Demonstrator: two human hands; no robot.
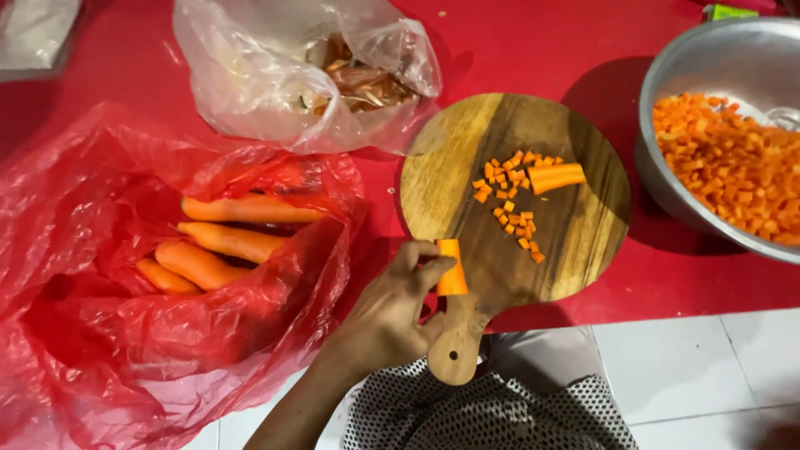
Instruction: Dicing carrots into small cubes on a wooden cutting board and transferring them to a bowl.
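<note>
We are holding a carrot piece (452, 268) in our left hand (392, 312), fingers (412, 254) closed around it, at the near edge of the round wooden board (583, 225), just above its handle. Our right hand is not showing in view, so we cannot tell what it is doing. On the middle of the board small carrot cubes (512, 204) are lying beside a few carrot sticks (557, 177). To the right a metal bowl (708, 58) is sitting on the red tabletop (542, 42), already holding a heap of diced carrot (733, 167). To the left whole carrots (225, 242) are lying in an open red bag (83, 250), with a clear bag (242, 75) of peelings behind it. We are judging this as the dicing step, between cuts: the piece is wanting to be laid flat on the board and steadied, fingertips tucked back from any blade.
</note>
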